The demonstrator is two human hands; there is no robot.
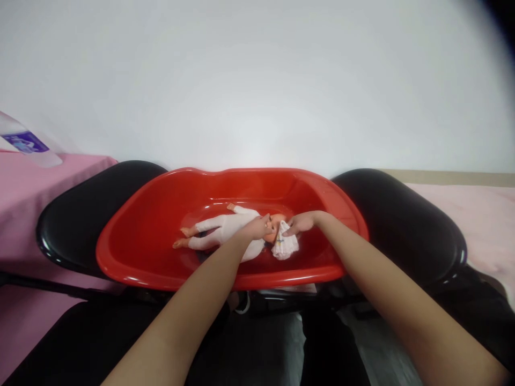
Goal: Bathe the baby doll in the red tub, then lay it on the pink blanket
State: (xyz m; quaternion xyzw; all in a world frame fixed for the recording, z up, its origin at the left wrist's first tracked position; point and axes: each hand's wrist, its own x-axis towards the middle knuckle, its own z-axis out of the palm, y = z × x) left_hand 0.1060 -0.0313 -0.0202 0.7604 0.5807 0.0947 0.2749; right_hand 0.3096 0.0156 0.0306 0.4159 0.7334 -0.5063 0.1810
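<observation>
A baby doll [233, 226] in a white bodysuit and leggings lies on its back inside a red baby bathtub [132, 228], its head to the right and its bare feet to the left. At the doll's chin and cheek is my left hand [259, 227], its fingers curled and touching the doll. My right hand [301, 222] pinches a small white cloth [285, 247] with a ruffled edge beside the top of the doll's head. The cloth hangs over part of the forehead. My left forearm covers part of the doll's near side.
Black rounded panels flank the tub, one on the left [96, 214] and one on the right [402, 230]. On the far left, a bottle with a purple label [28, 142] lies over a pink-covered table [84, 169]. Pale pink cloth [466, 220] is on the right. A white wall [257, 80] stands behind.
</observation>
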